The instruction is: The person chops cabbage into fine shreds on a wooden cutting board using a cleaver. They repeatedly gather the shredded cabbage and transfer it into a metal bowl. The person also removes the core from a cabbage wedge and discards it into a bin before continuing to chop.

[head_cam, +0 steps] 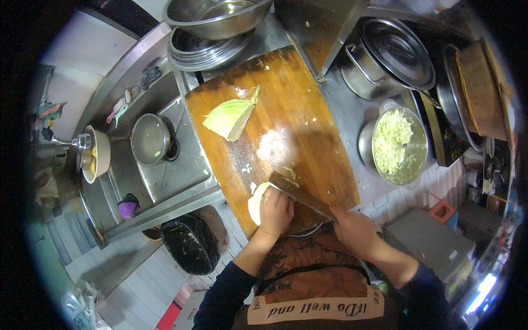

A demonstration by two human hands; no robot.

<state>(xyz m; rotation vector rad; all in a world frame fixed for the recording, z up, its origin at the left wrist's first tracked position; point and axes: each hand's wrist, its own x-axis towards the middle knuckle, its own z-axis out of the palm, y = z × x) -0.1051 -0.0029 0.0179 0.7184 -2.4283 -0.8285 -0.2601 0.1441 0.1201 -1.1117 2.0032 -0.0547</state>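
Note:
On the wooden cutting board (pixel 305 111), my left hand (pixel 277 209) presses on a pale piece of cabbage (pixel 255 205) near the board's front left edge. My right hand (pixel 354 229) is closed round the handle of a cleaver (pixel 300 194), whose blade lies along the fingers of my left hand. Small cabbage shreds (pixel 290 173) are beside the blade. A larger cabbage wedge (pixel 231 117) rests farther back on the board, touched by neither hand. Right of the board stands a metal pot (pixel 420 159) with chopped cabbage (pixel 392 142) in it.
Left of the board is a steel sink (pixel 181 173) holding a strainer or bowl (pixel 150 139). Stacked metal basins (pixel 214 49) stand behind. A lidded stockpot (pixel 371 74) is at the back right. Below the sink's front edge sits a bin with a black liner (pixel 190 243).

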